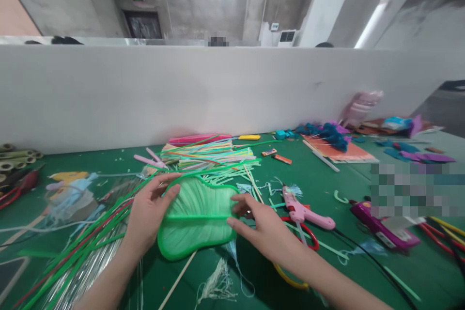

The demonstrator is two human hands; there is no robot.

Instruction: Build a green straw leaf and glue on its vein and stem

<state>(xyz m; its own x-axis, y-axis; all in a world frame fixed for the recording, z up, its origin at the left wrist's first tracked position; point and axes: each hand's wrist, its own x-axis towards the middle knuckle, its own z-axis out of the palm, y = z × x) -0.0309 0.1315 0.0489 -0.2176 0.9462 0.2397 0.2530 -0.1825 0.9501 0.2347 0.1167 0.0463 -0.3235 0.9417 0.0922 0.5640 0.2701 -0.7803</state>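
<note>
Between my two hands is a green hand fan point(198, 198), a wavy-edged frame with a fuzzy green rim, pleated translucent green cloth and a green strip across its middle. My left hand point(150, 206) grips its upper left edge, thumb in front and fingers partly hidden behind. At the right end of the strip, my right hand point(259, 220) pinches the edge between thumb and fingers. Below the fan, a thin wooden stick point(178, 281) slants down; whether it is joined to the fan I cannot tell. A pale tassel point(220, 283) lies on the green table nearby.
Right of my hands lie a pink glue gun point(303, 213), red-handled scissors point(312, 240) and a purple tool point(385, 230). Long green and clear strips point(83, 252) cover the left side. Coloured pipe cleaners point(207, 152) are piled behind the fan, before a white partition point(181, 92).
</note>
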